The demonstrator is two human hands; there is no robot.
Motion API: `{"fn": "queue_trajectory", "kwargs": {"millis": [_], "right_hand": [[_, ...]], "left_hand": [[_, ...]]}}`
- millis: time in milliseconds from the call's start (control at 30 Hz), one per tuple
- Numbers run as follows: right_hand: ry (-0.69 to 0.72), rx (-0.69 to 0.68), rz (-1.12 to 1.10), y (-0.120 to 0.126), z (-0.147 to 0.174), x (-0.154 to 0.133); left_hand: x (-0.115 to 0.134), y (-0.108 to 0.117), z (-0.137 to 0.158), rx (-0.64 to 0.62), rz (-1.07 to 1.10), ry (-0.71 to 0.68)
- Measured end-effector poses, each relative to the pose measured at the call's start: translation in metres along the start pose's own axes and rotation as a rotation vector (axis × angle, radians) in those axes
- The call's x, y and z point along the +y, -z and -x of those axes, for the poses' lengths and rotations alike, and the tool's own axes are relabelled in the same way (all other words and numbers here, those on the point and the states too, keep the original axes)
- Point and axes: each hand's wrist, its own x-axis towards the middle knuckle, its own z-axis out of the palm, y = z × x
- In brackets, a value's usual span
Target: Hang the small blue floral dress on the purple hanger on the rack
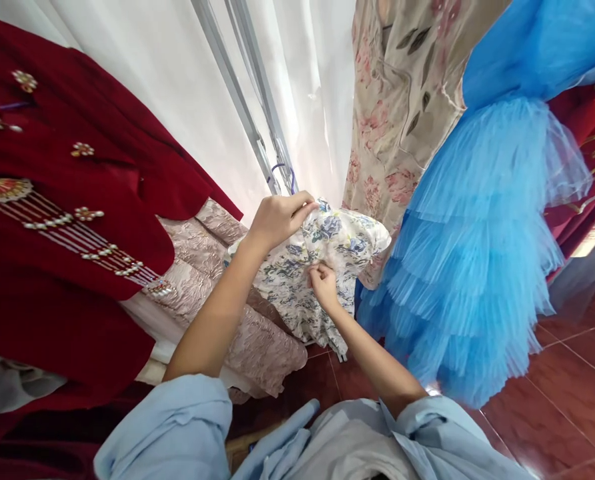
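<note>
Before the far white curtain [152,73], above red floor tiles [567,387], the left hand [283,219] and right hand [324,287] pinch a floral garment [295,293], a blue dress [477,233] rightward.

No readable text, no legible label or brand, no number or sign that can be read

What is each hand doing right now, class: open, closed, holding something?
Left hand: closed, pinching the blue-flowered garment near its top.
Right hand: closed, fingers pinching the garment's front.
</note>
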Motion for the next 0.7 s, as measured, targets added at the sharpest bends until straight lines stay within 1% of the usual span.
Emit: {"fn": "queue_trajectory", "kwargs": {"millis": [100,167,233,333,400,467,533,567,633,700], "right_hand": [[0.099,-0.059,-0.034,-0.002,-0.005,-0.033],[0.158,-0.063,-0.005,-0.002,-0.012,-0.056],[0.19,-0.076,0.055,-0.002,-0.02,-0.072],[0.233,-0.112,0.12,-0.004,-0.028,-0.083],[0.26,-0.113,0.097,-0.006,-0.031,-0.083],[0.249,-0.104,0.086,-0.008,-0.034,-0.076],[0.181,-0.103,0.161,-0.007,-0.034,-0.059],[0.129,-0.106,0.242,-0.005,-0.032,-0.046],[-0.006,-0.126,0.476,0.003,-0.022,-0.014],[-0.14,-0.164,0.69,0.012,-0.004,0.02]], "left_hand": [[0.0,0.003,0.0,-0.085,0.054,-0.019],[-0.001,-0.004,0.005,-0.092,0.057,-0.005],[-0.003,-0.011,0.01,-0.082,0.043,0.009],[-0.004,-0.016,0.014,-0.065,0.003,0.013],[-0.006,-0.016,0.014,-0.048,-0.033,0.005],[-0.008,-0.014,0.013,-0.027,-0.05,-0.008],[-0.011,-0.01,0.011,0.014,-0.034,-0.007],[-0.012,-0.008,0.01,0.042,-0.02,0.001],[-0.013,-0.003,0.006,0.094,0.001,0.023],[-0.014,0.0,0.005,0.082,0.02,0.027]]}}
